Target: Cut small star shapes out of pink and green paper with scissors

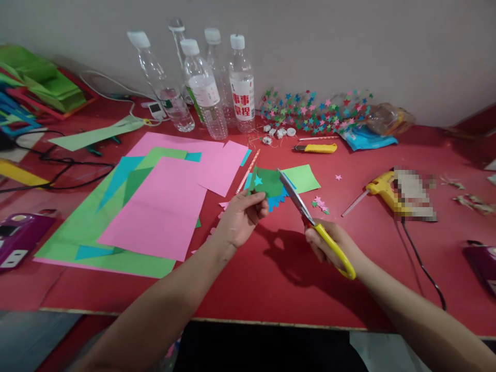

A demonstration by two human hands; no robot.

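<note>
Between thumb and fingers, my left hand pinches a piece of dark green paper above the table. A small light blue star shows against that paper. My right hand grips scissors with yellow handles, their blades pointing up and left at the green paper's right edge. Whether the blades touch the paper I cannot tell. Beneath lie blue paper with a jagged edge and a light green square. Several small pink and green paper stars rest just right of the blades.
Pink sheets and green sheets pile up at left. Several plastic bottles stand at the back, beside a clear container with colored stars. A yellow utility knife lies behind the scissors. At right is a yellow glue gun with a cord.
</note>
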